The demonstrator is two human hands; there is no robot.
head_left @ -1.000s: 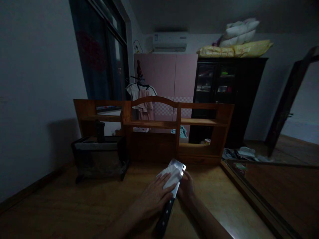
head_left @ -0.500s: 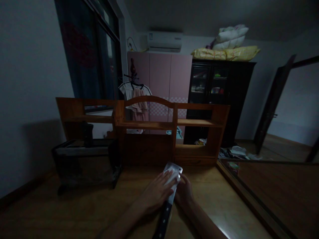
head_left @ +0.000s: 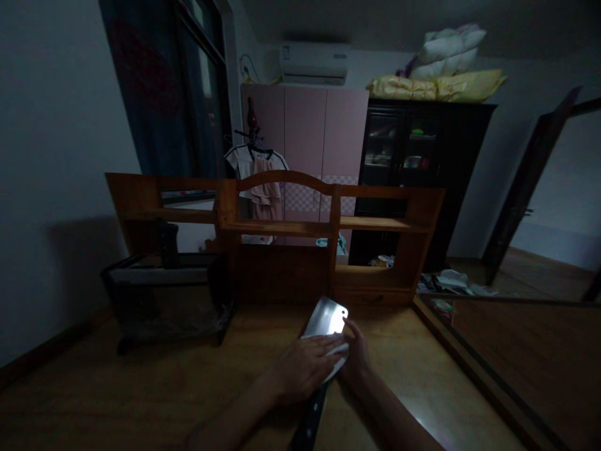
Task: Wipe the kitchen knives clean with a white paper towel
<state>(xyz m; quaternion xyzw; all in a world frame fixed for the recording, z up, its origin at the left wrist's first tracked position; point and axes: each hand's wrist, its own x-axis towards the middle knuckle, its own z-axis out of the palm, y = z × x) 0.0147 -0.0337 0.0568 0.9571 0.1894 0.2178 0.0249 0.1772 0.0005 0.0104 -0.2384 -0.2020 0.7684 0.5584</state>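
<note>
A cleaver [head_left: 323, 317] with a broad shiny blade, a small hole near its far corner and a black riveted handle [head_left: 308, 418] lies lengthwise in front of me, its handle pointing toward me. My left hand [head_left: 305, 366] presses a white cloth or tissue [head_left: 339, 361] onto the blade, its fingers together and reaching across to the right edge. At that edge my right hand [head_left: 355, 351] grips the blade, the index finger close to the hole. Its other fingers are partly hidden behind the blade and the cloth.
A knife block [head_left: 162, 307] with a dark handle [head_left: 168, 244] sticking up stands at left on the wooden tabletop [head_left: 154, 401]. Behind it runs a low wooden shelf unit [head_left: 282, 228]. A raised wooden edge [head_left: 464, 369] borders the right side.
My left hand has slid with the white cloth down the blade toward the handle, uncovering the blade's far end. My right hand stays at the blade's edge. The view has tilted slightly.
</note>
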